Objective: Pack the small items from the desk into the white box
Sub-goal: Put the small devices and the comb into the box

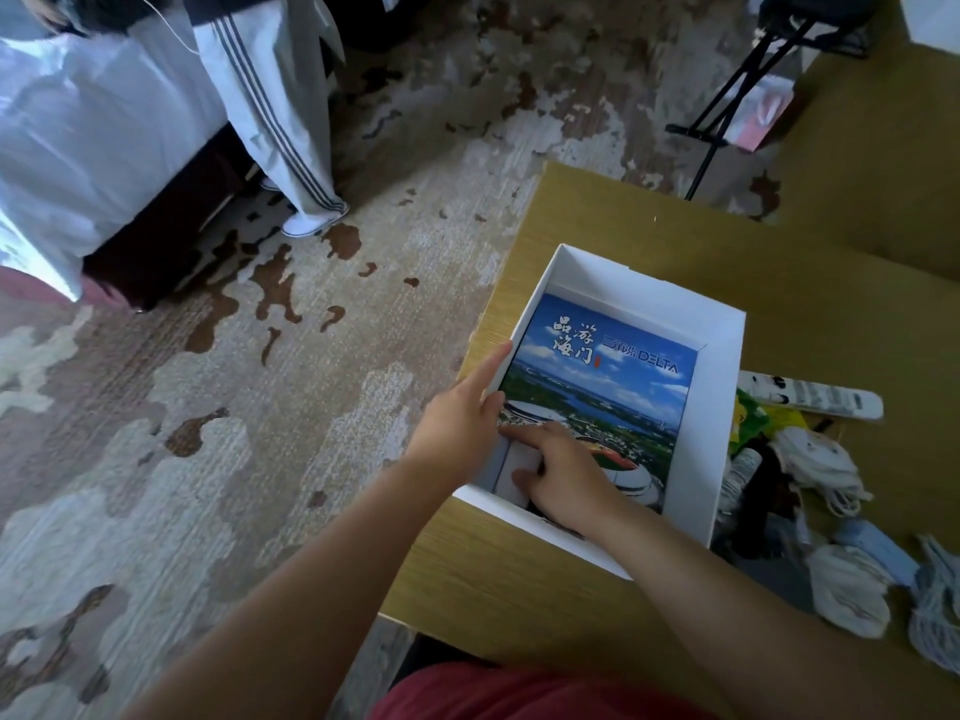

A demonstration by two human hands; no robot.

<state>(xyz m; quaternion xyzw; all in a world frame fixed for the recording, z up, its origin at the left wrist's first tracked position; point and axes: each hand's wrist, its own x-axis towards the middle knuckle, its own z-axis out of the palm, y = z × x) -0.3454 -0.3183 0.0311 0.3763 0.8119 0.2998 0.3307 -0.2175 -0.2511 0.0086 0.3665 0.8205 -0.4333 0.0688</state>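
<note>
Press the brochure [613,376] flat to the floor of the white box [727,407], left grip [460,423] straight-fingered against its edge, right grip [566,480] pushing down its near corner, neither clasping anything (remaining small items [826,459] wait on the worktop [519,589] alongside).

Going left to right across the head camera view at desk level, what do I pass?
beige and brown patterned carpet → left hand → blue photo-cover brochure → right wall of the white cardboard box → white remote control
</note>
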